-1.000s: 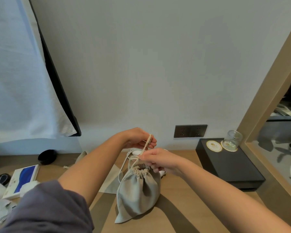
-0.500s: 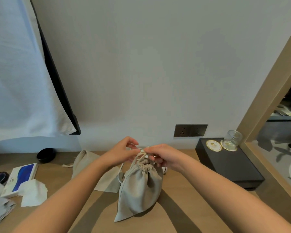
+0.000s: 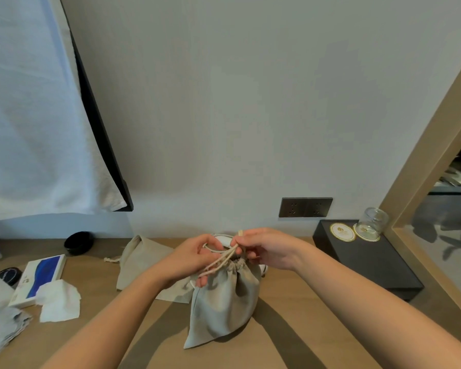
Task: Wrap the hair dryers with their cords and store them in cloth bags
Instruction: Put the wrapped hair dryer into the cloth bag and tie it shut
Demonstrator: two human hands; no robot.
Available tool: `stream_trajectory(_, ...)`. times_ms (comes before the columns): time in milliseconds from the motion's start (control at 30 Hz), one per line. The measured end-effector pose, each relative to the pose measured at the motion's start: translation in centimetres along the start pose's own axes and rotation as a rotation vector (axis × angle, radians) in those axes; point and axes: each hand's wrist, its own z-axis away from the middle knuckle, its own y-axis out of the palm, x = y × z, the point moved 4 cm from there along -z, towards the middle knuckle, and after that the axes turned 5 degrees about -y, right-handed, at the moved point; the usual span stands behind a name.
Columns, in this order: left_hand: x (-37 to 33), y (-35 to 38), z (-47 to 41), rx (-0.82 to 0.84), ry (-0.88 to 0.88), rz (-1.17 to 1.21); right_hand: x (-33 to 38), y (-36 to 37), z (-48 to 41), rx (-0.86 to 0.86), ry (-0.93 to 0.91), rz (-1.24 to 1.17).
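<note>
Your left hand (image 3: 194, 259) curls round the drawstring (image 3: 222, 259); your right hand (image 3: 266, 249) pinches its upper end. Both hands at the cinched neck of the grey bag (image 3: 224, 299), which stands on the desk (image 3: 290, 328). A second bag (image 3: 141, 259) lies flat just behind, to the left.

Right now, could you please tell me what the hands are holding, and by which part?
Both hold the drawstring of the cloth bag: the right hand pinches it near its free end, the left hand grips it lower, beside the cinched neck.
</note>
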Motion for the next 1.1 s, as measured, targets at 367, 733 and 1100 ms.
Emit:
stream_trajectory(367, 0.2, -0.1, -1.3, -0.181, 0.128, -0.149, 0.1, -0.5, 0.8, -0.076, -0.128, 0.177)
stream_trajectory(733, 0.8, 0.3, -0.6, -0.03, 0.11, 0.015, -0.9, 0.8, 0.3, -0.469, -0.667, 0.79)
stream_trajectory(1100, 0.1, 1.0, -0.8, -0.033, 0.06, -0.021, -1.8, 0.6, 0.2, -0.514, -0.701, 0.61)
